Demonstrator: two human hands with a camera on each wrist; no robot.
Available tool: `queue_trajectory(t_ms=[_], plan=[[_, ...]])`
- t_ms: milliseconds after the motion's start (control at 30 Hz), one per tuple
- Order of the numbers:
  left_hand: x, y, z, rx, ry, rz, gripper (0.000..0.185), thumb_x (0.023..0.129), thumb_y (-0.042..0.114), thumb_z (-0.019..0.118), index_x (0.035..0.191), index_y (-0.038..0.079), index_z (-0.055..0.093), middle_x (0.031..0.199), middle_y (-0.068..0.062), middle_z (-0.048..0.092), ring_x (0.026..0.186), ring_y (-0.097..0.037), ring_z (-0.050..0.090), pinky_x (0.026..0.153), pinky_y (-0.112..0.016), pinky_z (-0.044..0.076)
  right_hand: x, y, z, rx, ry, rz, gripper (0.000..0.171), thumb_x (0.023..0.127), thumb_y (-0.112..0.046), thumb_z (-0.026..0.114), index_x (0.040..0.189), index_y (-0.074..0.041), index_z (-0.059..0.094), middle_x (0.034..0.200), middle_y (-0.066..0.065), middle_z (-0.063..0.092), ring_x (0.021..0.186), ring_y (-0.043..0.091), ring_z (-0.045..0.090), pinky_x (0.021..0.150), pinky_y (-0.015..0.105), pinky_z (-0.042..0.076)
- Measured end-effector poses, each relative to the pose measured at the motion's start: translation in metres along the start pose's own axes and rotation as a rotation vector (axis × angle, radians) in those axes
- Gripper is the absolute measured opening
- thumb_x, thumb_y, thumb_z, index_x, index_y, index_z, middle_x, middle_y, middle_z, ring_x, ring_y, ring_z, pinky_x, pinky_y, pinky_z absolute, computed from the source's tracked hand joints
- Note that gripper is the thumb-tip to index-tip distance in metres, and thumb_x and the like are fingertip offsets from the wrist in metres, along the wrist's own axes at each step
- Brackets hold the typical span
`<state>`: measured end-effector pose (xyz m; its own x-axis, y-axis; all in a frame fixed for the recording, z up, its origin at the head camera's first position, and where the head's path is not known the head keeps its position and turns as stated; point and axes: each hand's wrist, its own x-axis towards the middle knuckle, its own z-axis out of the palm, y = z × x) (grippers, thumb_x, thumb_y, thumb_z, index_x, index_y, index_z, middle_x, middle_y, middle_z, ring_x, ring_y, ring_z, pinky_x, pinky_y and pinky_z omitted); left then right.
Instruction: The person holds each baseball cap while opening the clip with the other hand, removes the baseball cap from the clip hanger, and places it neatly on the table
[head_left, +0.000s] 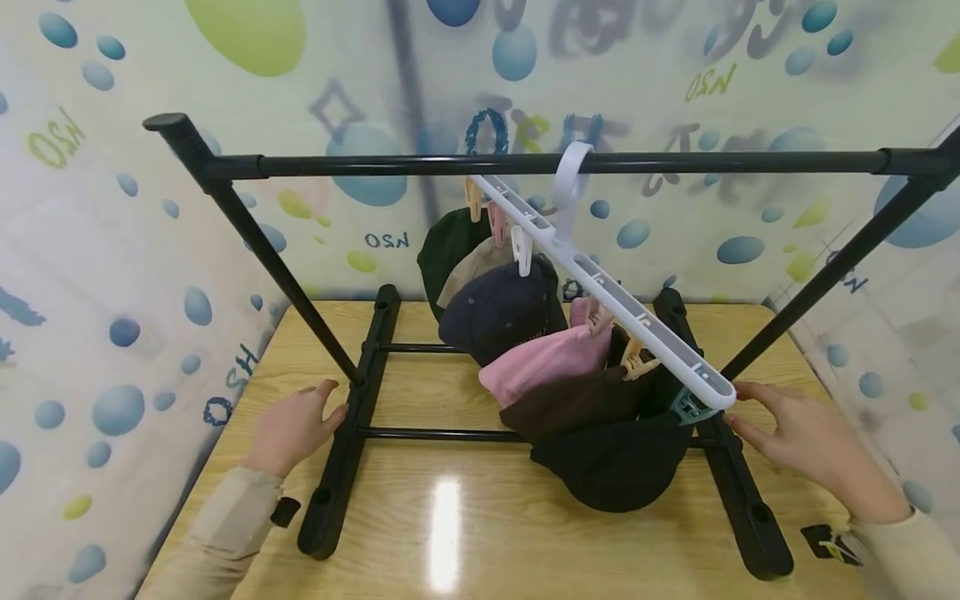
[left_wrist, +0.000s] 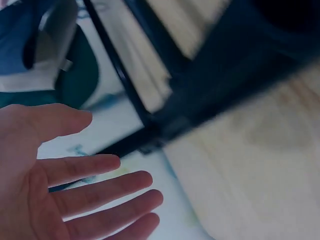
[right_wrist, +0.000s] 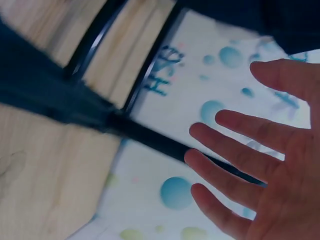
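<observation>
My left hand [head_left: 296, 425] is beside the left foot [head_left: 341, 467] of a black rack, its fingers loosely extended and holding nothing. On the other side my right hand [head_left: 806, 437], also empty, has its fingertips near the right foot and the low end of a pale plastic clip hanger [head_left: 637, 312]. That hanger hooks over the rack's top bar [head_left: 420, 166] and slopes down toward the front right. Coloured clips hold several caps in a row: a dark green cap [head_left: 442, 250] at the back, then beige, a navy cap [head_left: 498, 312], a pink cap [head_left: 547, 362], brown, and a black cap [head_left: 622, 467] in front.
The rack stands on a wooden table [head_left: 420, 508], with slanted uprights [head_left: 281, 279] at both sides. Two thin crossbars [head_left: 442, 435] join its feet low down. A patterned white cloth [head_left: 450, 75] with blue and green spots surrounds the table's back and sides.
</observation>
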<state>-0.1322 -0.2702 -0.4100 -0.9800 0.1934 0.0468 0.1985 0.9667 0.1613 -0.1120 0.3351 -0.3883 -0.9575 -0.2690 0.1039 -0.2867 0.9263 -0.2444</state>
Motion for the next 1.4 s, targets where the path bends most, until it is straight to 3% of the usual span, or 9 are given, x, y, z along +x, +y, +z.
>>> queue_trajectory(t_ms=[200,367,500,600,867,933,1100,1333,1400], plan=[[0.022,0.028,-0.008,-0.037,0.055,0.094,0.039,0.093,0.020,0.065,0.120,-0.007,0.059,0.050,0.000,0.047,0.035,-0.011,0.038,0.036,-0.028,0.029,-0.006,-0.026,-0.013,0.023,0.038,-0.012,0.041,0.089,-0.024,0.070,0.119,0.004,0.061,0.098,0.025,0.067,0.047,0.008,0.039,0.038,0.027,0.028],[0.042,0.046,-0.012,-0.047,0.093,0.149,0.033,0.092,0.018,0.065,0.116,-0.006,0.061,0.052,-0.001,0.047,0.036,-0.012,0.039,0.037,-0.029,0.031,-0.010,-0.056,-0.029,0.081,0.278,-0.142,0.036,0.081,-0.005,0.074,0.115,0.001,0.064,0.092,0.017,0.069,0.049,0.004,0.041,0.041,0.021,0.029],[0.053,0.053,-0.013,-0.048,0.105,0.170,0.032,0.092,0.018,0.065,0.113,-0.006,0.062,0.054,-0.001,0.046,0.038,-0.014,0.039,0.037,-0.030,0.031,-0.011,-0.089,-0.053,0.229,0.483,-0.258,0.040,0.076,0.007,0.072,0.115,-0.002,0.068,0.096,0.006,0.070,0.072,-0.001,0.057,0.063,0.010,0.041],[0.059,0.055,-0.012,-0.051,0.095,0.163,0.031,0.092,0.018,0.065,0.113,-0.005,0.063,0.056,-0.002,0.047,0.038,-0.015,0.039,0.037,-0.031,0.032,-0.011,-0.110,-0.072,0.300,0.535,-0.307,0.035,0.082,0.003,0.070,0.117,-0.004,0.068,0.100,-0.004,0.069,0.087,-0.006,0.057,0.083,0.009,0.040],[0.068,0.049,-0.005,-0.067,0.074,0.110,0.029,0.092,0.017,0.064,0.113,-0.003,0.064,0.078,-0.016,0.067,0.040,-0.016,0.047,0.038,-0.034,0.040,-0.006,-0.143,-0.100,0.189,0.482,-0.361,0.052,0.071,-0.012,0.083,0.119,-0.006,0.066,0.097,0.001,0.069,0.083,0.003,0.060,0.085,0.008,0.038],[0.067,0.047,-0.004,-0.071,0.072,0.105,0.030,0.093,0.017,0.064,0.114,-0.004,0.064,0.081,-0.018,0.068,0.039,-0.016,0.047,0.038,-0.034,0.039,-0.003,-0.147,-0.103,0.136,0.474,-0.371,0.049,0.073,-0.027,0.084,0.115,-0.007,0.068,0.094,-0.001,0.069,0.078,0.007,0.062,0.081,0.008,0.040],[0.064,0.041,-0.002,-0.084,0.077,0.111,0.029,0.093,0.016,0.064,0.113,-0.005,0.063,0.084,-0.021,0.069,0.038,-0.014,0.048,0.038,-0.032,0.039,0.005,-0.147,-0.105,0.036,0.478,-0.405,0.062,0.087,-0.066,0.051,0.103,-0.009,0.071,0.086,-0.002,0.070,0.068,0.013,0.064,0.063,0.015,0.048],[0.063,0.035,-0.002,-0.083,0.072,0.098,0.029,0.093,0.014,0.064,0.113,-0.005,0.062,0.089,-0.022,0.068,0.044,-0.017,0.054,0.041,-0.035,0.043,0.016,-0.139,-0.110,0.003,0.422,-0.404,0.067,0.088,-0.068,0.041,0.100,-0.009,0.071,0.084,0.001,0.068,0.063,0.015,0.063,0.043,0.016,0.037],[0.063,0.035,-0.003,-0.081,0.065,0.093,0.029,0.093,0.015,0.064,0.113,-0.005,0.062,0.088,-0.022,0.068,0.045,-0.017,0.055,0.041,-0.035,0.043,0.019,-0.138,-0.113,0.003,0.398,-0.391,0.056,0.087,-0.061,0.059,0.102,-0.009,0.070,0.086,0.003,0.068,0.063,0.016,0.062,0.041,0.015,0.032]])
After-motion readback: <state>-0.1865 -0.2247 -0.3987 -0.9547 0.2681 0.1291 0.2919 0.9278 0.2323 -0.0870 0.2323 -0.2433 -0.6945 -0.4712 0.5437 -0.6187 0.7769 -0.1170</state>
